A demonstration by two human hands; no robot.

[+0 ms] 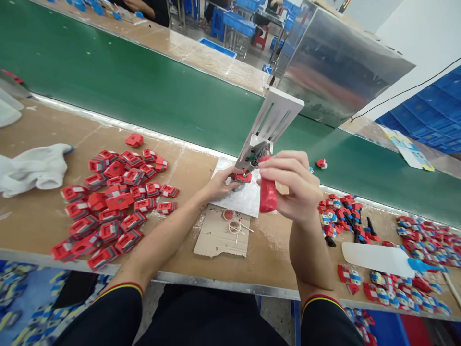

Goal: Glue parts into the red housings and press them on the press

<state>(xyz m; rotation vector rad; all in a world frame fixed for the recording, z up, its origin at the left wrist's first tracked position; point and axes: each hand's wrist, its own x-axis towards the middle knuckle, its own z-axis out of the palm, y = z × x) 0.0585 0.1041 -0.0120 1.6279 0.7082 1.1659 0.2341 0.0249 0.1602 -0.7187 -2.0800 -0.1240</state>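
My right hand [293, 185] is wrapped round the red handle [268, 194] of a toggle clamp on an upright metal stand [275, 115]. Under the clamp's tip lies a small red plastic part [243, 178], and the fingertips of my left hand [223, 184] pinch its left side. Both stand and part rest on a pale metal base plate [248, 199]. Just in front, a piece of cardboard [216, 238] bears two small round dishes, the nearer one [234, 227] with cotton swabs [238, 231] beside it.
Loose red parts [117, 202] are heaped on the left of the bench, near a white glove [36, 168]. Red, white and blue pieces [414, 293] and a white paddle-shaped thing [378, 258] lie right. A green conveyor belt [144, 91] runs behind; a person's arm [142, 7] shows beyond.
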